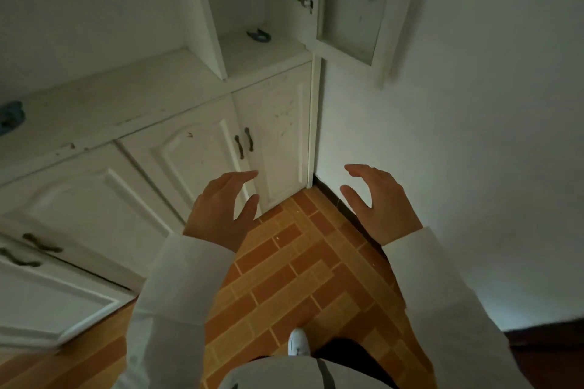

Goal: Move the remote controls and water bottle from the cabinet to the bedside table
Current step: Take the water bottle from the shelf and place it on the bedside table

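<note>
Hands, both mine, empty: left hand [221, 208] and right hand [377, 199] hover at centre frame, fingers relaxed and spread, gripping nothing, white sleeves [177, 278] running to the lower edge.

White wooden cabinet [132, 110], left and upper centre of the frame: counter top, panelled lower doors with dark curved handles [244, 142], open shelf compartment above with its glass-paned door [350, 3] swung out at upper right.

Small dark blue curved object [259, 35] lies on the compartment floor, upper centre; I cannot tell what it is. Blue item [11, 117], cut off at the left edge, rests on the counter; unidentifiable.

Task things: no remote control or water bottle can be made out anywhere in view. Bedside table is out of frame.

Orange brick-pattern tile floor [284, 262], lower centre, with one white shoe [298, 341].

Risks, as I judge them: dim light may make me overlook an item on the upper shelves, which are cropped at the top; the swung-out door sits where my head or arm could strike it when reaching in.
</note>
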